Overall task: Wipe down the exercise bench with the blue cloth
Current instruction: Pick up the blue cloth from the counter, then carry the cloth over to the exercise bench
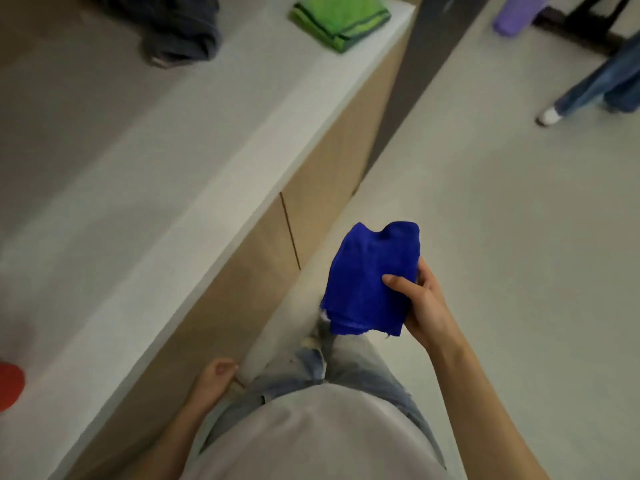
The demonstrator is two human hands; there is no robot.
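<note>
The blue cloth (pixel 369 278) is folded and held up in front of my waist, above the floor. My right hand (pixel 420 303) grips it from the right, thumb pressed on its front face. My left hand (pixel 211 379) hangs by my left hip with its fingers curled and nothing in it, next to the wooden side of a long white-topped counter (pixel 194 188). No exercise bench is recognisable in this view; black metal legs (pixel 585 26) of some equipment show at the top right.
On the counter lie a folded green cloth (pixel 337 19), a dark bundle of fabric (pixel 173 26) and a red object (pixel 8 384) at the left edge. A purple bottle (pixel 516 12) stands on the floor. Another person's jeans leg and white shoe (pixel 550 114) are at right.
</note>
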